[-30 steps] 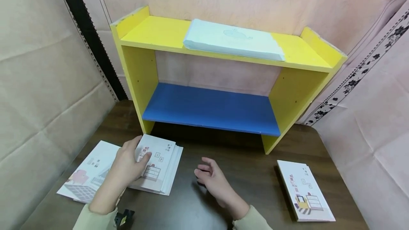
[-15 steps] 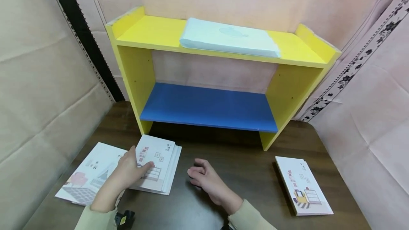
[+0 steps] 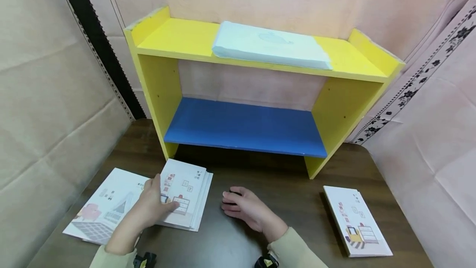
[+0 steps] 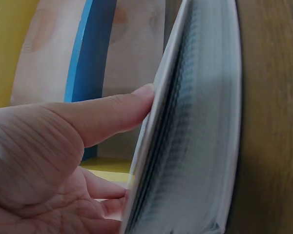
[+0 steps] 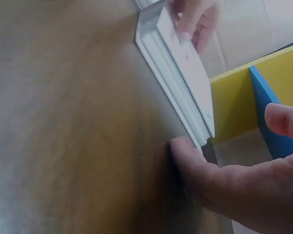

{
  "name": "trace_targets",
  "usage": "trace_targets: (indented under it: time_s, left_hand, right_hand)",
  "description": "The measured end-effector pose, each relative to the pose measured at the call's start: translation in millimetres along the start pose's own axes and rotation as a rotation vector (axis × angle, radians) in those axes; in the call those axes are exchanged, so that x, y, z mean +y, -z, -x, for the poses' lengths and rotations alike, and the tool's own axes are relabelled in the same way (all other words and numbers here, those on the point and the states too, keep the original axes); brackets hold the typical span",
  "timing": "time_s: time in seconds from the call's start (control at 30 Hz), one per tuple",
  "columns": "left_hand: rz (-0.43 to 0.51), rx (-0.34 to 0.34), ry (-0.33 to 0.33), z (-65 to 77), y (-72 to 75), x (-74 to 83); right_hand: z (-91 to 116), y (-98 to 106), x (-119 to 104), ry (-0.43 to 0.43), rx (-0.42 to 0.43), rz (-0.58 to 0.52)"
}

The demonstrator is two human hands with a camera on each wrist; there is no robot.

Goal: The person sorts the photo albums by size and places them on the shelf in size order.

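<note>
In the head view, my left hand lies over the left side of a small stack of white books, thumb across the top cover. The left wrist view shows my thumb and fingers against the cover of the top book, its page edges facing the camera. My right hand hovers just right of the stack, fingers loosely bent and holding nothing. Another white book, with a pink tree and grid drawing, lies partly behind my left forearm. To the far right lies a white book with furniture drawings.
Behind the books stands a yellow shelf unit with a blue middle shelf. A pale blue flat package lies on its top. Light cloth hangs around the brown table.
My left hand has slid down along the top book toward me, its thumb moving lower on the cover. My right hand has shifted only slightly. The books stay in place.
</note>
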State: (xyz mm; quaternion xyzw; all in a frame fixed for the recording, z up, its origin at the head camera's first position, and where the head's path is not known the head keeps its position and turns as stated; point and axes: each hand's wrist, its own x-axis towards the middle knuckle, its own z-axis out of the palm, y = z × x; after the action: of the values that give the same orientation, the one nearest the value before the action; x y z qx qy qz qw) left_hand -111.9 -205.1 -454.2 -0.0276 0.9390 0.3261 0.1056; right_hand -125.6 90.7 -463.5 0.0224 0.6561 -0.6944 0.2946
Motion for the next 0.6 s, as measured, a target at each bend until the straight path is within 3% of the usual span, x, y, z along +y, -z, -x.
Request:
trace_targets:
  time_s: [0.43, 0.6]
  left_hand:
    - [0.085, -0.09, -0.033, -3.7, -18.9, 10.9]
    - [0.133, -0.081, -0.058, -2.4, -22.0, 15.0]
  right_hand:
    - [-3, -5, -1, -0.008, 0.035, -0.053]
    - [-4, -10, 1, 0.007, 0.055, -0.061]
